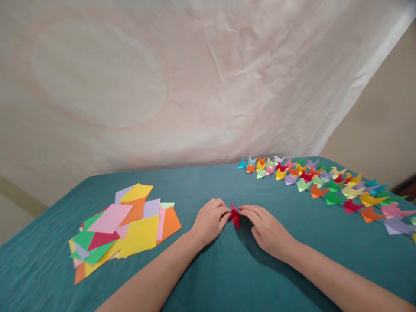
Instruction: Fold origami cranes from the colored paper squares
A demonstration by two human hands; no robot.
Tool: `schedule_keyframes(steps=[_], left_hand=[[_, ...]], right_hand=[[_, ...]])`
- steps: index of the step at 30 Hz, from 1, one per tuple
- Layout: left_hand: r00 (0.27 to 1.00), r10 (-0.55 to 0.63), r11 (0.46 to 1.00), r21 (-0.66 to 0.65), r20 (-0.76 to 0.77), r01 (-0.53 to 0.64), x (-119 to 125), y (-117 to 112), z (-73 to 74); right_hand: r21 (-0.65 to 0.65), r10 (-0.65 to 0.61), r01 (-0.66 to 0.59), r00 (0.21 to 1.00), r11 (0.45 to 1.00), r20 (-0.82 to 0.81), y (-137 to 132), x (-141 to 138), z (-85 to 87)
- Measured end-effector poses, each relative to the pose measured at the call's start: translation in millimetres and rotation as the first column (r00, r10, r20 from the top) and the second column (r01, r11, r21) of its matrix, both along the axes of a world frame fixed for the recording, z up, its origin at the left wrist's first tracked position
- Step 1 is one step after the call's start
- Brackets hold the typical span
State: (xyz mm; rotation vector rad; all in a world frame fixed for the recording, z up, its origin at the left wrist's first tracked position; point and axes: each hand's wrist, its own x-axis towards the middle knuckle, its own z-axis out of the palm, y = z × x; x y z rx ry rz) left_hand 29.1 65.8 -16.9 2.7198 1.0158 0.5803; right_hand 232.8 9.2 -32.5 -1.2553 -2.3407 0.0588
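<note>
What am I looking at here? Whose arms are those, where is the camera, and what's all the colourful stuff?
There is no machine here, just a person's two bare arms. The camera sits on that person's head and looks forward and down, so you see the arms as they do. The left hand and the right hand meet in the middle and pinch a small red folded paper between their fingertips. They rest on a teal cloth. On the left lies a loose pile of coloured paper squares. On the right stand rows of little folded paper birds in many colours. Behind hangs a pale sheet.
</note>
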Motion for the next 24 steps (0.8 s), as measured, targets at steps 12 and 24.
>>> schedule_keyframes(steps=[12, 24], left_hand=[[0.999, 0.048, 0.999, -0.002, 0.004, -0.048, 1.9, 0.6, 1.0], [0.996, 0.085, 0.996, 0.006, 0.025, -0.085, -0.4, -1.8, 2.1]], right_hand=[[0.024, 0.04, -0.042, 0.996, 0.999, 0.074, 1.2, -0.7, 1.1], [-0.042, 0.034, -0.03, 0.995, 0.999, 0.098, 1.7, -2.0, 2.9]])
